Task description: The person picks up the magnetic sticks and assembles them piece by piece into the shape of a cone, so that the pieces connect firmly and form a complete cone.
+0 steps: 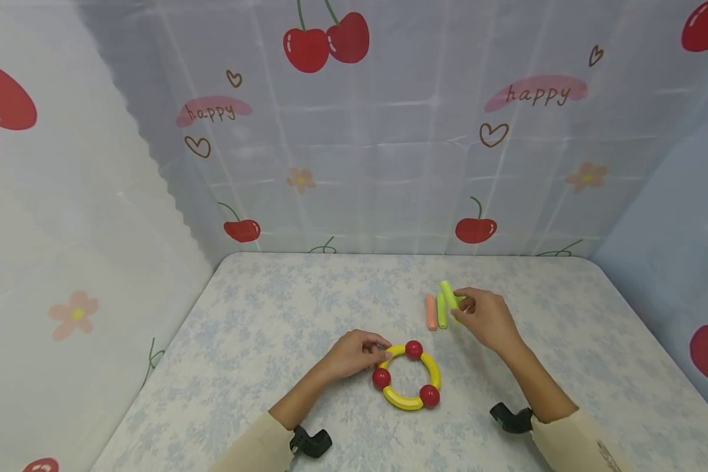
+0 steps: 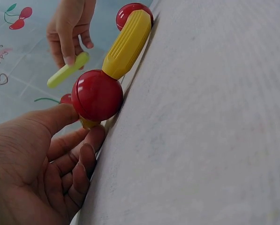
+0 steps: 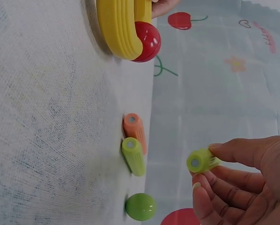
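With my left hand point(image 1: 356, 354) I pinch a ring of curved yellow bars and glossy red balls point(image 1: 402, 400) by its far left bar; it lies on the blue-mottled white tabletop point(image 1: 271, 301). My right hand point(image 1: 488, 319) pinches a yellow-green ridged stick point(image 1: 448, 294) between thumb and fingers, above the tabletop, near a salmon-orange ridged stick point(image 1: 431, 311), a second yellow-green stick point(image 1: 442, 311) and a round green ball point(image 3: 140, 206).

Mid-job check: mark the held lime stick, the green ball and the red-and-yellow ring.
Held lime stick point(image 2: 63, 74): left wrist view, middle of its length.
Green ball point(image 3: 140, 206): right wrist view, middle of its visible side.
Red-and-yellow ring point(image 1: 402, 400): head view, its near yellow piece.
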Motion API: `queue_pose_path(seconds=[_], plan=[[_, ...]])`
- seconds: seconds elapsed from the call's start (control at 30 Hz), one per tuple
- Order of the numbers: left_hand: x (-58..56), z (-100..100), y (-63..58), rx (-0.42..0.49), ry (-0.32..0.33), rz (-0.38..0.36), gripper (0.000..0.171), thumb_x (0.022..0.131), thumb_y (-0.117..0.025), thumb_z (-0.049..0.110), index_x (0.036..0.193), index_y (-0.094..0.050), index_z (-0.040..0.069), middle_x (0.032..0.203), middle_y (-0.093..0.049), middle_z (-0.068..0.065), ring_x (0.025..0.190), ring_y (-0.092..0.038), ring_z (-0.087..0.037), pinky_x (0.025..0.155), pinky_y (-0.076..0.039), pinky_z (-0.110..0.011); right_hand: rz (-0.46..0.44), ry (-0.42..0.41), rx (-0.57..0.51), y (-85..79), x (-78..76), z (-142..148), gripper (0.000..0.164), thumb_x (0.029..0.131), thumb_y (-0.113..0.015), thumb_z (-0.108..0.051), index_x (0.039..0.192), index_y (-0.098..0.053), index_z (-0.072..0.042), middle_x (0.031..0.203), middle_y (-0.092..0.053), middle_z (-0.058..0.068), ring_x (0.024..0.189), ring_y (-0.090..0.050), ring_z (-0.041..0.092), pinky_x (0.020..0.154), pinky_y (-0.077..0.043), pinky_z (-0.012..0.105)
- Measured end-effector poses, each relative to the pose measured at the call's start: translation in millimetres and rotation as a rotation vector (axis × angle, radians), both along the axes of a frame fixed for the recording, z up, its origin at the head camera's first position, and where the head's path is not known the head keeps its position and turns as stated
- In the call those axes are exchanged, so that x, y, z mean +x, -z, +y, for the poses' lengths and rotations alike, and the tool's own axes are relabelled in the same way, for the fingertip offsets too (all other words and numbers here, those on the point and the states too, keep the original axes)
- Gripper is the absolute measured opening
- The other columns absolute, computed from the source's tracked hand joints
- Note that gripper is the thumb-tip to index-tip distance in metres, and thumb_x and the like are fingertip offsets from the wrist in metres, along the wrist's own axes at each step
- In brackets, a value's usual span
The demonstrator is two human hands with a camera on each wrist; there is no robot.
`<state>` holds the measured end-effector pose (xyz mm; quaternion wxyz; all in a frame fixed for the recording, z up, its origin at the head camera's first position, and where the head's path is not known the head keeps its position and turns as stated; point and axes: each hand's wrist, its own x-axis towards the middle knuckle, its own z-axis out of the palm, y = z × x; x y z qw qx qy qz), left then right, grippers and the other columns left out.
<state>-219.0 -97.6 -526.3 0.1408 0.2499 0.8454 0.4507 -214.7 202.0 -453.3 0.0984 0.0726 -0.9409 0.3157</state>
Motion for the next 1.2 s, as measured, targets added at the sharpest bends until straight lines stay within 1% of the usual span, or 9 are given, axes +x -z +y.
queue_pose_path(seconds=[0.13,0.3,0.5,0.63,0.87,1.03,1.2], plan=[[0.5,1.0,-0.5,0.005,-0.007,-0.001,0.023,0.096,-0.072,0.03,0.114,-0.077,0.015,0.074,-0.068,0.007,0.057,-0.053,-0.007,0.052,-0.042,-0.021,0.012,-0.011,-0.036,-0.7,4.0,-2.2,0.041,0.087,-0.079,-0.006,0.124,-0.067,0.006,0.093,-0.073,0.014,0.085,-0.067,0.029,0.068,-0.058,0.041],[0.8,1.8,-1.3,0.001,-0.01,-0.001,0.023,0.096,-0.072,0.03,0.114,-0.077,0.015,0.074,-0.068,0.007,0.056,-0.053,-0.007,0.052,-0.041,-0.021,0.009,-0.025,-0.086,-0.1,6.7,-7.0,0.04,0.087,-0.08,-0.007,0.124,-0.069,0.004,0.092,-0.074,0.011,0.084,-0.067,0.026,0.066,-0.059,0.034],[0.8,0.1,-2.4,-0.004,-0.001,-0.002,0.024,0.097,-0.071,0.029,0.114,-0.077,0.015,0.075,-0.068,0.008,0.057,-0.053,-0.007,0.052,-0.042,-0.021,0.017,-0.075,-0.113,5.0,7.8,-10.2,0.036,0.086,-0.081,-0.007,0.119,-0.072,0.003,0.091,-0.073,0.007,0.084,-0.067,0.024,0.063,-0.056,0.027],[0.9,-1.0,-2.6,-0.009,-0.001,-0.001,0.024,0.097,-0.071,0.03,0.114,-0.077,0.015,0.076,-0.068,0.008,0.057,-0.053,-0.007,0.052,-0.042,-0.021,-0.003,-0.104,-0.146,6.5,8.0,-12.7,0.033,0.086,-0.082,-0.008,0.116,-0.074,0.001,0.092,-0.073,0.006,0.085,-0.067,0.023,0.064,-0.056,0.027],[1.2,-1.2,-3.4,-0.003,-0.007,-0.011,0.024,0.096,-0.072,0.03,0.115,-0.077,0.016,0.075,-0.068,0.007,0.057,-0.054,-0.008,0.051,-0.042,-0.021,-0.03,-0.179,-0.202,7.9,8.5,-18.4,0.031,0.086,-0.083,-0.01,0.114,-0.072,-0.002,0.099,-0.073,0.005,0.087,-0.067,0.02,0.071,-0.057,0.027],[0.8,-0.6,-3.4,0.002,-0.004,-0.014,0.024,0.096,-0.072,0.03,0.114,-0.077,0.015,0.075,-0.068,0.007,0.057,-0.055,-0.008,0.052,-0.043,-0.021,-0.058,-0.219,-0.241,9.7,9.8,-22.7,0.026,0.087,-0.082,-0.013,0.109,-0.07,-0.005,0.098,-0.073,0.003,0.09,-0.068,0.02,0.072,-0.056,0.029],[0.3,0.4,-3.9,0.002,-0.004,-0.015,0.024,0.096,-0.072,0.03,0.114,-0.077,0.015,0.075,-0.068,0.007,0.058,-0.056,-0.008,0.052,-0.044,-0.022,-0.072,-0.257,-0.276,14.0,10.0,-26.2,0.027,0.086,-0.083,-0.013,0.107,-0.07,-0.005,0.095,-0.07,0.002,0.089,-0.069,0.018,0.075,-0.057,0.027]])
